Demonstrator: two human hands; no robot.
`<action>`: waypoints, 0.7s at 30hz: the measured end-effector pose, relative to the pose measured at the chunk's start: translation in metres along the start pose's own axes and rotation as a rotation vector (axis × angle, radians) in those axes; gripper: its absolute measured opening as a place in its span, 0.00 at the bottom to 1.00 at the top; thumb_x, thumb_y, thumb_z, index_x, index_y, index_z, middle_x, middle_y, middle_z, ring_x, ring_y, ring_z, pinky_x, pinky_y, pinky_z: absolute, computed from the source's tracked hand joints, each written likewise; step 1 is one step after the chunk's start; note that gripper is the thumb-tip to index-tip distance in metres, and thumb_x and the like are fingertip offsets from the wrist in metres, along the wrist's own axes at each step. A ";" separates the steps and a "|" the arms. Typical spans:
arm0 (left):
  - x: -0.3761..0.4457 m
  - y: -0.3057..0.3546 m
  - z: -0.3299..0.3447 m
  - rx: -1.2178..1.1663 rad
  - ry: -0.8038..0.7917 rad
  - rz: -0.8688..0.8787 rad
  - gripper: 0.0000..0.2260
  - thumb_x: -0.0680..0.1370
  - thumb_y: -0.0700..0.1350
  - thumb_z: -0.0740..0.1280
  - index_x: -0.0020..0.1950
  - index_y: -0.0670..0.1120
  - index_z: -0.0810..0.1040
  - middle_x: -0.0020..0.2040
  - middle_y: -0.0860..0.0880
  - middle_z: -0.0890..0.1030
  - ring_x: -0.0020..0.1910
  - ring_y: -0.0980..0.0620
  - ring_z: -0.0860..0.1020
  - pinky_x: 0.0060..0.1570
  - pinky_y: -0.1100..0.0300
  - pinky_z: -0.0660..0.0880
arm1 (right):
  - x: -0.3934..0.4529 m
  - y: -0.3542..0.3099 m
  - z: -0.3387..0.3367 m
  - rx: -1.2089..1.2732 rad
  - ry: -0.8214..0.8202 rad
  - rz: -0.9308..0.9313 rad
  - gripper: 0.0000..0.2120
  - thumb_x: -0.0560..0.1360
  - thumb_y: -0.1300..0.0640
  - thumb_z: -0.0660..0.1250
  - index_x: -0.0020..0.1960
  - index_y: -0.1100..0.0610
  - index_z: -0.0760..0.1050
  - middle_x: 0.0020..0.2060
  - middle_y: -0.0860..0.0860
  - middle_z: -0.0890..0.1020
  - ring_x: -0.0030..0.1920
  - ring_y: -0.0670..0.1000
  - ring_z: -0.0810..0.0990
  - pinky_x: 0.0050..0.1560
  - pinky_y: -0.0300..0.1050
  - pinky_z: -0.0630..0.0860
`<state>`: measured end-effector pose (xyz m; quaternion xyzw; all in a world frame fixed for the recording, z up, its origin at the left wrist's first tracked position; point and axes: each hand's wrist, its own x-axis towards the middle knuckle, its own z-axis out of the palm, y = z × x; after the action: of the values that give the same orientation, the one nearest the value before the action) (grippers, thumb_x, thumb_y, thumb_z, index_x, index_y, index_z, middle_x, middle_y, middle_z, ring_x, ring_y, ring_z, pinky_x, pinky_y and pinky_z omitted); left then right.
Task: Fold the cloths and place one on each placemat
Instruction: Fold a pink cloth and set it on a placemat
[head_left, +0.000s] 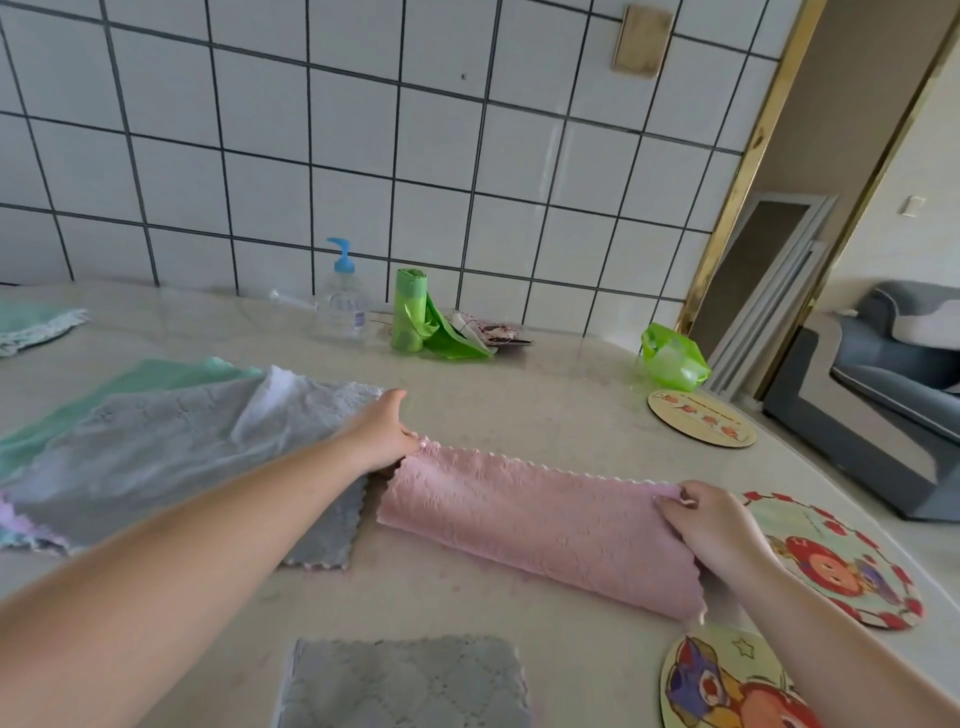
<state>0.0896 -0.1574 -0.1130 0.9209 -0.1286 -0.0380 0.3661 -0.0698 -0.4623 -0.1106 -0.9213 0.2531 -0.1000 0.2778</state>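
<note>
I see a pale counter (519, 395) under a white tiled wall (363, 130), a doorway at 3 o'clock. At centre lies the pink cloth (535, 525), folded long. My left hand (382, 434) and right hand (711, 525) pinch its far corners. Uneven tension could skew the fold. Three placemats (852, 566) wait bare at 4 o'clock.
</note>
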 end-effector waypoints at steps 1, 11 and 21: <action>0.000 0.002 -0.001 -0.016 -0.009 -0.022 0.34 0.75 0.44 0.67 0.76 0.44 0.53 0.56 0.44 0.78 0.55 0.45 0.76 0.55 0.55 0.71 | 0.001 -0.001 0.000 0.000 0.004 0.002 0.10 0.77 0.51 0.60 0.44 0.56 0.76 0.32 0.53 0.81 0.31 0.53 0.78 0.29 0.42 0.69; -0.050 0.041 0.004 0.314 -0.058 0.421 0.18 0.77 0.48 0.56 0.60 0.41 0.77 0.62 0.44 0.77 0.62 0.46 0.73 0.63 0.49 0.69 | -0.032 -0.036 0.012 -0.227 0.118 -0.310 0.20 0.78 0.48 0.59 0.68 0.51 0.68 0.70 0.49 0.68 0.69 0.51 0.66 0.67 0.51 0.63; -0.084 0.038 0.048 0.676 -0.288 0.481 0.24 0.81 0.53 0.47 0.77 0.51 0.50 0.78 0.49 0.47 0.76 0.52 0.45 0.73 0.55 0.43 | -0.057 -0.046 0.053 -0.468 -0.146 -0.373 0.24 0.78 0.42 0.47 0.73 0.45 0.56 0.76 0.48 0.55 0.75 0.49 0.50 0.73 0.56 0.50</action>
<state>-0.0075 -0.1936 -0.1235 0.9182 -0.3940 -0.0353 0.0208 -0.0824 -0.3747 -0.1311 -0.9956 0.0750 -0.0218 0.0524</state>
